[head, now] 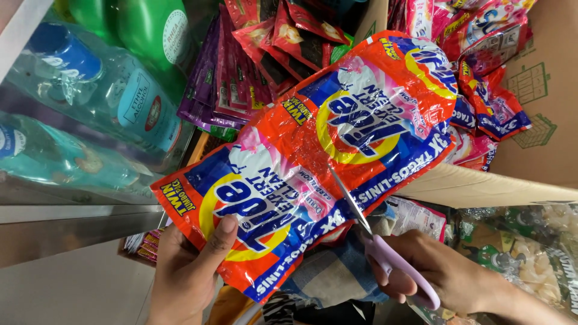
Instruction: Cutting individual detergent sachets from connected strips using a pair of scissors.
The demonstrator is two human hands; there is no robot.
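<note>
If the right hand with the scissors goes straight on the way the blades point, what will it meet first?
The right hand holds purple-handled scissors whose blades point up-left, already at the joined orange sachet strip that the left hand holds. So it meets that strip first, seemingly at the seam between its two packs; depth is unclear.

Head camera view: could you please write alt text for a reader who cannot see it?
A left hand holds a joined strip of two orange-red detergent sachets, while the right hand cuts between them with lilac-handled scissors. Behind them are an open cardboard box of similar sachets and clear blue bottles on a shelf.
</note>
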